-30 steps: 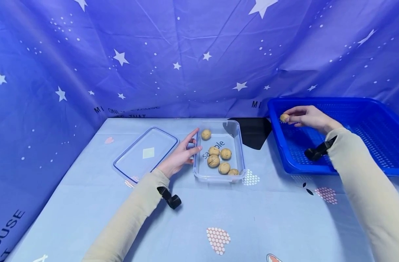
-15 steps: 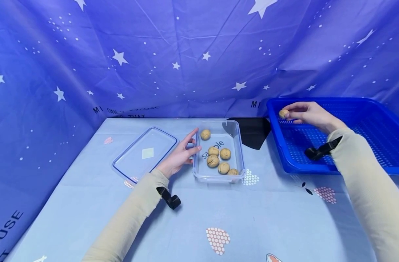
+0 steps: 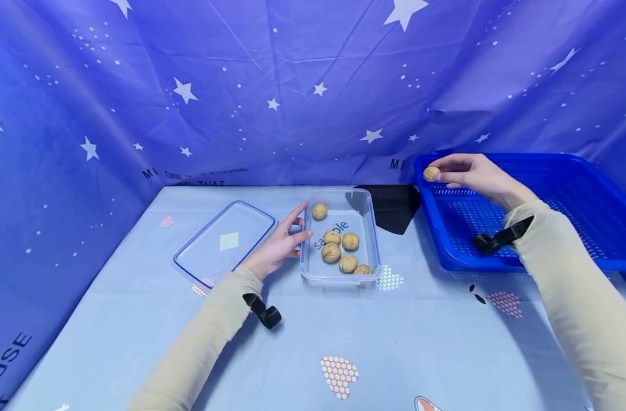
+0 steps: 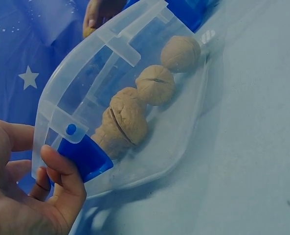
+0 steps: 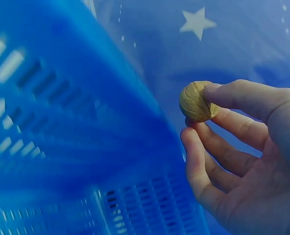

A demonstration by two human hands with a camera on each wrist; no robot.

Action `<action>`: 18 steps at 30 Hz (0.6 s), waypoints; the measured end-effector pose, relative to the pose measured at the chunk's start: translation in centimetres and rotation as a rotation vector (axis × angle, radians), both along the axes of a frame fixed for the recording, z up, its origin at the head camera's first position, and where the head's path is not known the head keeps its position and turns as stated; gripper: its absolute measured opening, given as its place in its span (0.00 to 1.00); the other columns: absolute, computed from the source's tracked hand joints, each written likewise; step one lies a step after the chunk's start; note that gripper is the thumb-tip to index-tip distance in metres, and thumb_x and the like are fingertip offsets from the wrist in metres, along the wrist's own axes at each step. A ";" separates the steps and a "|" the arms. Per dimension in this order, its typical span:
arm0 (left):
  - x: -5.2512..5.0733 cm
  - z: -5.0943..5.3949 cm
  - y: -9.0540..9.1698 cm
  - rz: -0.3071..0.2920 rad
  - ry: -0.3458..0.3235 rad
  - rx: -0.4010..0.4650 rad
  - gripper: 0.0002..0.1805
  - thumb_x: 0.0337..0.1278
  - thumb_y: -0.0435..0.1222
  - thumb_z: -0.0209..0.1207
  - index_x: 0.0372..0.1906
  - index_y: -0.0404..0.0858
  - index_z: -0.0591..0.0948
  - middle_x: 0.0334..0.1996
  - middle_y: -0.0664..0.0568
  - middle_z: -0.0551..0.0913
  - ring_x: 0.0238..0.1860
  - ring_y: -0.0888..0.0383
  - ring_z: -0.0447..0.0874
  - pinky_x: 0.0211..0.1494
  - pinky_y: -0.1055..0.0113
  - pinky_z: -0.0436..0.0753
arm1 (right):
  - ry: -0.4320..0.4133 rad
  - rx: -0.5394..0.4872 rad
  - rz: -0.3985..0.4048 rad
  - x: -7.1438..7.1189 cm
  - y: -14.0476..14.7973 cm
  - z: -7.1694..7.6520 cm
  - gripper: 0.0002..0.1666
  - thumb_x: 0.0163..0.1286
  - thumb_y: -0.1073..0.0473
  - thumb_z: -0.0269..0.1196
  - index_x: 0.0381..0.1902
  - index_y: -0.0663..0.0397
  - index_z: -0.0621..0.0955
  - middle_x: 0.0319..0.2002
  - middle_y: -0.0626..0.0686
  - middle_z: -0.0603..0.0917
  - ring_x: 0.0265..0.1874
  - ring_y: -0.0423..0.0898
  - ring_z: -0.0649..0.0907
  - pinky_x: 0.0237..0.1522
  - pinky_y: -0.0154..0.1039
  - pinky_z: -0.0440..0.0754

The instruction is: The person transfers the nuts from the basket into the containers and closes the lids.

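A clear plastic food container (image 3: 339,282) stands uncovered on the table with several walnuts (image 3: 331,253) on its bottom. My left hand (image 3: 278,246) rests against its left side, forefinger extended along the wall and thumb at the rim. In the left wrist view, the thumb touches beside a blue latch (image 4: 88,159); the other fingers are partly hidden. My right hand (image 3: 479,177) pinches a single walnut (image 5: 197,102) between thumb and fingertips. It is held above the left rim of the blue plastic basket (image 3: 436,245), at the rear corner.
A clear lid (image 3: 189,242) with a blue seal lies left of the container. A black patch (image 3: 392,208) shows on the tablecloth (image 3: 292,354) between container and basket. A blue starry curtain (image 3: 271,131) rises behind the table.
My right hand has lifted the walnut slightly and carried it left, from inside the basket to over its left rim. My left hand stays at the container's side.
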State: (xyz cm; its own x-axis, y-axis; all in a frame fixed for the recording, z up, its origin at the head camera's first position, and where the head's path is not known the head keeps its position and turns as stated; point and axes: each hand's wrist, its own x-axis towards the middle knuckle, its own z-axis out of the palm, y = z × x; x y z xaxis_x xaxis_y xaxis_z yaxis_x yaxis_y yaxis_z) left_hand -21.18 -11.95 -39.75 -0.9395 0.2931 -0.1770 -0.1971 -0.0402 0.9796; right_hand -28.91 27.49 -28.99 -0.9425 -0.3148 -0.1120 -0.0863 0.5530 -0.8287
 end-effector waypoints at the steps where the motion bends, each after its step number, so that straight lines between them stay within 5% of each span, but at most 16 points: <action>1: 0.0 0.0 0.0 0.001 -0.001 0.001 0.41 0.65 0.27 0.52 0.77 0.56 0.53 0.53 0.45 0.58 0.35 0.56 0.66 0.28 0.69 0.74 | 0.004 0.001 0.003 0.2 -0.3 0.1 0.32 0.68 0.48 0.63 0.64 0.60 0.72 0.49 0.42 0.81 0.47 0.39 0.80 0.45 0.31 0.79; 9: 0.2 0.3 -0.2 0.037 -0.012 -0.002 0.40 0.64 0.26 0.54 0.76 0.53 0.55 0.54 0.43 0.60 0.32 0.58 0.67 0.27 0.69 0.75 | 0.037 -0.024 0.079 1.6 -3.2 0.6 0.25 0.71 0.54 0.61 0.61 0.59 0.76 0.50 0.49 0.82 0.48 0.46 0.80 0.48 0.40 0.78; 18: 0.2 0.6 -0.4 0.051 -0.016 -0.022 0.39 0.63 0.27 0.57 0.75 0.51 0.58 0.53 0.44 0.64 0.28 0.58 0.70 0.26 0.70 0.76 | 0.046 -0.015 0.223 3.1 -7.1 0.5 0.20 0.69 0.61 0.62 0.58 0.61 0.78 0.48 0.57 0.83 0.46 0.45 0.81 0.48 0.36 0.77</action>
State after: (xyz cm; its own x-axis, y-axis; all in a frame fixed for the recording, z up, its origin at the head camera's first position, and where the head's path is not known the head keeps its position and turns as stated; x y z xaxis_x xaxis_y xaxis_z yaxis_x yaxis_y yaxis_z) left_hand -21.01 -12.39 -39.15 -0.9501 0.2410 -0.1980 -0.2109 -0.0289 0.9771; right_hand -25.78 20.37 -28.45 -0.8535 -0.5171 -0.0645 -0.2427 0.5040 -0.8289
